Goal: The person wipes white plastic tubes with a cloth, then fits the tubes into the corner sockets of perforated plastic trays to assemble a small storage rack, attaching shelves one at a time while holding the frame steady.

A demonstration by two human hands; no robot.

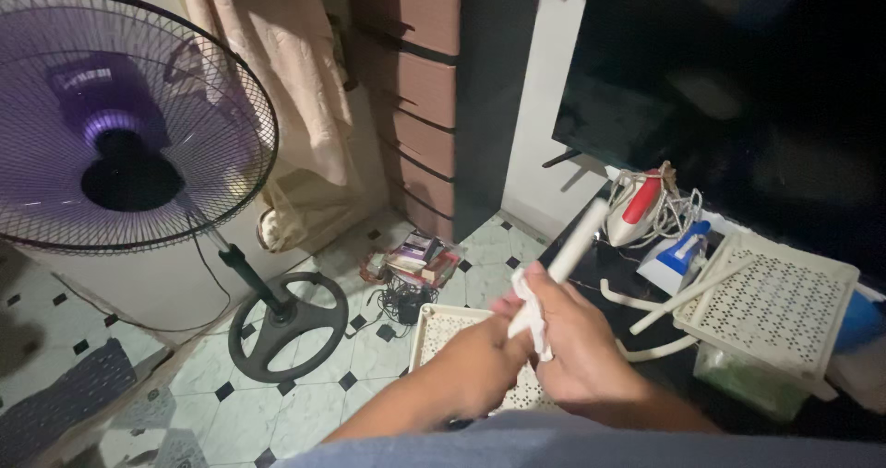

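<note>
The white tube (574,246) rises slantwise out of both fists, a white cloth (531,316) bunched at its base. The right hand (577,339) wraps tube and cloth; the left hand (480,366) clasps just below. Best to keep that lower grip firm. A perforated tray (429,325) lies beneath them.

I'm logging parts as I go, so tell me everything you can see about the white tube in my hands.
The white tube is a straight, round, smooth rod that looks like plastic. It slants up and away to the right. The right hand grips its lower end, and the left hand presses a white cloth against it there. Its upper end is free.
</note>
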